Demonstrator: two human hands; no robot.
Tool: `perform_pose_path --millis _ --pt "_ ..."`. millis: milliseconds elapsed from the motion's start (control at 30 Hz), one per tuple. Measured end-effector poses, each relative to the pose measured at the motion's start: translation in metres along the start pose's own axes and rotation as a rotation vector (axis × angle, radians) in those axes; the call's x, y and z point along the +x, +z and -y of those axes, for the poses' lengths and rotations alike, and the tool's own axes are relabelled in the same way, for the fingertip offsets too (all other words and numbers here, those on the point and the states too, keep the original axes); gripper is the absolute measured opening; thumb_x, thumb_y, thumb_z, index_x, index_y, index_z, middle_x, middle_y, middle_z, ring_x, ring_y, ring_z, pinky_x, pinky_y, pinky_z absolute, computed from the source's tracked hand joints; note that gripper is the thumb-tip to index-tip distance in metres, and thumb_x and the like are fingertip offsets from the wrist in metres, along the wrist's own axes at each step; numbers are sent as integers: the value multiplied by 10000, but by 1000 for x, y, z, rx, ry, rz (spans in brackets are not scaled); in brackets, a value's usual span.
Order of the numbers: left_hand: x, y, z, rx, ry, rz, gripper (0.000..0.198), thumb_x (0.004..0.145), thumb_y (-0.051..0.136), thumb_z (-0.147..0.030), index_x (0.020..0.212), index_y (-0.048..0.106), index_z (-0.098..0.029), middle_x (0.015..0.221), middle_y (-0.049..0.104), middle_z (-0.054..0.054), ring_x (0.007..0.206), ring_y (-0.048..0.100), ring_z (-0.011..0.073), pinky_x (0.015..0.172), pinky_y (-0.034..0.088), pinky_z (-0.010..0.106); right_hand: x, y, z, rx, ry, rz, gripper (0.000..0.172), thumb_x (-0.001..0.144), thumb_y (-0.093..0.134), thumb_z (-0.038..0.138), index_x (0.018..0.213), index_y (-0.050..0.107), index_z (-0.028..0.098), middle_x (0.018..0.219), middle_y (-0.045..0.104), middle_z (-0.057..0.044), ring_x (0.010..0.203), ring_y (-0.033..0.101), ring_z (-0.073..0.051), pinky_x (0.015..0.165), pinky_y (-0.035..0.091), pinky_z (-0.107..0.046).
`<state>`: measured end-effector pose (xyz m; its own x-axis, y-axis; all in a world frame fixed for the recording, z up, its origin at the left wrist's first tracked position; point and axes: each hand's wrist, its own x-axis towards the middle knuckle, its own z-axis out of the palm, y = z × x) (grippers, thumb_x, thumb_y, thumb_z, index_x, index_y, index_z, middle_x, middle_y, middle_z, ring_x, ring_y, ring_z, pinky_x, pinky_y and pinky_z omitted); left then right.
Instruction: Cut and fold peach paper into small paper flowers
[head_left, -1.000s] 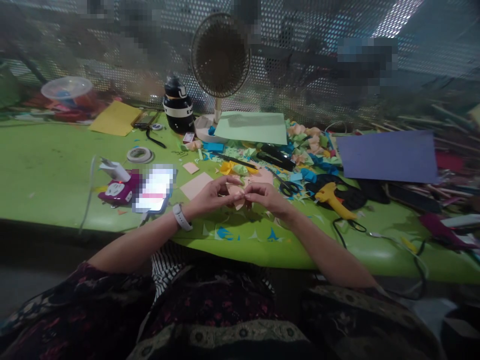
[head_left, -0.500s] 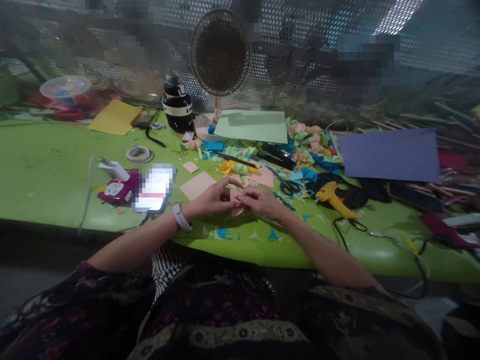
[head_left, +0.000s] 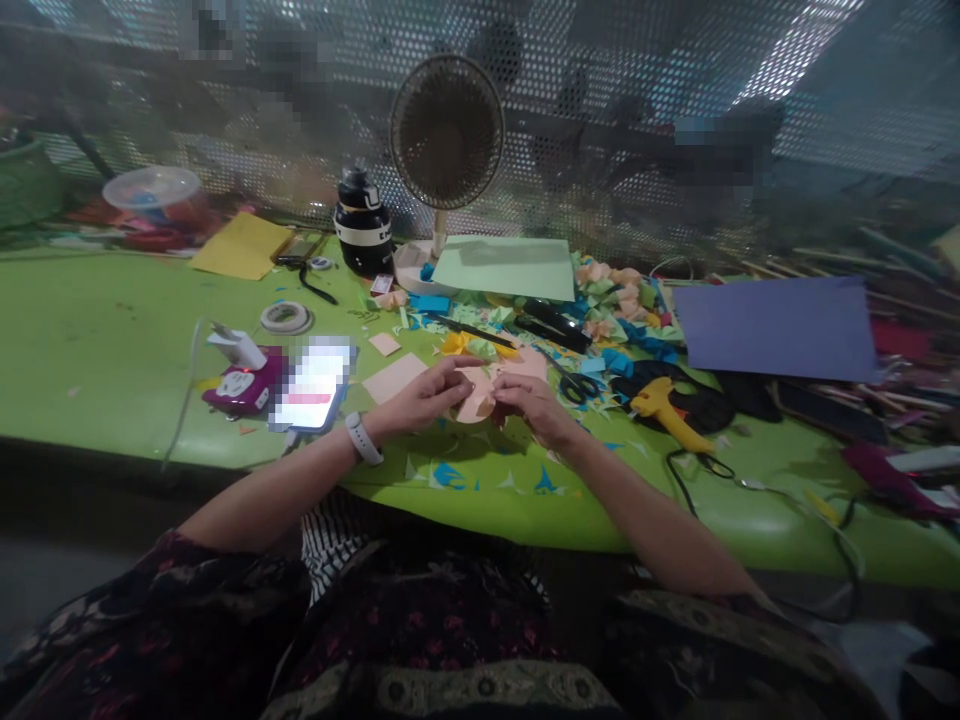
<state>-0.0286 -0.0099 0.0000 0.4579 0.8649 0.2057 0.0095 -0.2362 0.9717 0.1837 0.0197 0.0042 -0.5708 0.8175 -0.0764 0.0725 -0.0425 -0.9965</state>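
Note:
A small peach paper piece (head_left: 475,402) with a rounded lower edge is held between my two hands, above the front of the green table. My left hand (head_left: 427,396) pinches its left side, thumb and fingers closed. On the right side, my right hand (head_left: 531,402) grips the paper with bent fingers. Flat peach sheets lie close by, one a square (head_left: 395,378) left of my left hand. Black-handled scissors (head_left: 579,386) rest just beyond my right hand. Blue and pale paper scraps (head_left: 454,476) lie in front of me.
Behind the paper scraps stand a fan (head_left: 448,130) and a dark bottle (head_left: 363,225). A lit phone (head_left: 315,385) and a purple power strip (head_left: 247,385) lie left. To the right are a yellow glue gun (head_left: 667,412) with its cord and a purple sheet (head_left: 776,328).
My right hand has shifted slightly right, and the fingers have moved apart, so more of the peach paper shows between them. The camera view has tilted up slightly.

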Motion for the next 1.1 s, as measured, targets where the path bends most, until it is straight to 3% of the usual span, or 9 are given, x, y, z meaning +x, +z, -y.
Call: perform_pose_path --millis 167,333,433,667,833,1100 --pt "-2 -2 -4 -73 -36 -22 454 958 548 -420 1347 506 -188 876 544 14 758 512 119 684 422 242 2 3 3 48 40 -6 200 702 697 364 674 624 180 542 602 17 494 547 -115 523 470 -255" --pt "-2 -2 -4 -110 -6 -41 567 870 697 -375 1359 471 -197 979 605 48 895 582 155 742 464 258 0 8 9 87 23 -140 220 673 713 378 652 621 179 534 602 22 488 535 -99 516 471 -240" --pt "-1 -1 -1 -120 8 -86 503 887 672 -339 1329 490 -186 1020 624 64 912 603 154 777 484 271 -1 9 8 70 0 -161 217 682 711 380 661 628 180 561 623 16 505 552 -101 541 492 -247" --pt "1 -3 2 -127 -46 -141 276 902 609 -269 1152 630 -155 1055 647 60 850 611 120 823 515 279 0 8 4 -93 -36 -100 199 727 684 371 693 655 178 586 641 1 538 572 -115 576 505 -269" --pt "2 -3 4 -187 -89 -127 273 887 640 -280 1121 660 -141 1055 679 72 825 628 115 797 522 277 -4 7 8 -129 -71 -129 214 743 666 373 804 675 168 623 622 11 565 569 -123 572 494 -273" --pt "2 -3 8 -194 -98 -141 264 869 661 -274 1094 681 -138 945 688 53 788 626 113 777 510 270 -6 7 9 -164 -81 -123 228 774 662 404 799 655 177 621 608 14 565 554 -127 581 476 -280"
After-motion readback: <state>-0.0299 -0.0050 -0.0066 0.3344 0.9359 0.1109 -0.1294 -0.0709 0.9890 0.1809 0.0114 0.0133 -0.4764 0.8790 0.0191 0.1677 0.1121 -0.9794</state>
